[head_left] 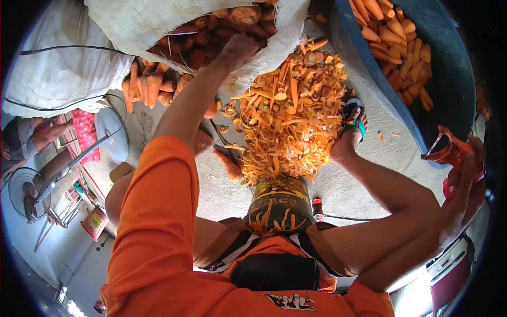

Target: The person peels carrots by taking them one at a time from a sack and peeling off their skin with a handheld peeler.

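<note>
My left hand [240,50] reaches into the mouth of a white woven sack [132,24] filled with unpeeled carrots [198,39]. Its fingertips are hidden among the carrots, so I cannot see whether it grips one. Off at the far right edge, my right hand [465,182] is closed around a red peeler [449,150], its blade end pointing up and left beside the blue tub's rim. Between my legs lies a large heap of orange carrot peels and trimmed ends [293,116]. A yellow-and-green bucket [280,201] stands at the heap's near side, with peel strips on it.
A big blue tub [364,68] at upper right holds peeled carrots [393,39]. Unpeeled carrots [150,87] lie on the floor beside the sack. A fan [31,193] stands at left, and a red-capped bottle [317,208] sits near the bucket. Cables cross the floor.
</note>
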Available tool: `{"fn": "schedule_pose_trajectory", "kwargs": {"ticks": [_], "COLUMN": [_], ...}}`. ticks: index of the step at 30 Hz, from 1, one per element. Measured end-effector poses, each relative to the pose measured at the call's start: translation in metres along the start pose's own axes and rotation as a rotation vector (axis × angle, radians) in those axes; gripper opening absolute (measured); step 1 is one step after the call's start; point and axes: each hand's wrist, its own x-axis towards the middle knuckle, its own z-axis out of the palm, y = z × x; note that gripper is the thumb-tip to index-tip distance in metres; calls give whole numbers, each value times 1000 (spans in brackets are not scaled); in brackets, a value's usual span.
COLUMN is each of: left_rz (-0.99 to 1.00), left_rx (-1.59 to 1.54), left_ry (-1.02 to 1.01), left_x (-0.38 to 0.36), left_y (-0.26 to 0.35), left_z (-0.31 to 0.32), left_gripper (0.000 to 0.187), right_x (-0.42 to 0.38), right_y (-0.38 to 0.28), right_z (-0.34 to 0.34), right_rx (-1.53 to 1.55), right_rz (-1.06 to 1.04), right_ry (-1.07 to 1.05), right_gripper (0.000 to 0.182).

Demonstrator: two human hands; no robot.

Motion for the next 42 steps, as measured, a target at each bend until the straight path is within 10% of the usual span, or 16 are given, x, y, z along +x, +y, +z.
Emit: {"fn": "schedule_pose_trajectory", "kwargs": {"ticks": [9,15,18,27,29,30,37,42], "left_rz": [26,-67,-347,-246,-224,-253,333,-581], "left_rx": [112,-17,-474,-1679,-2589,-2553,-3390,-2921], "left_ry": [-84,364,413,1002,1036,1155,923,1037], "left_x": [10,-44,-78,-150,-145,-136,-179,-248], "left_y": [2,-21,-25,17,34,60,102,82], "left_z": [4,-26,-75,-188,-185,-213,-147,-48], "left_gripper": [26,50,63,65,72,77,83,61], "right_x": [-2,-12,-23,-28,-28,-28,-40,-35], "right_y": [1,-15,-40,-37,-31,-34,-40,-26], "right_z": [7,6,22,15,16,18,16,17], "right_rx": [-166,-201,-54,272,371,376,401,332], "right_rz": [-1,44,-176,-137,-235,-252,-300,-461], "right_ry": [83,87,83,32,-65,-64,-131,-93], "right_gripper": [43,40,32,26,24,24,23,24]}}
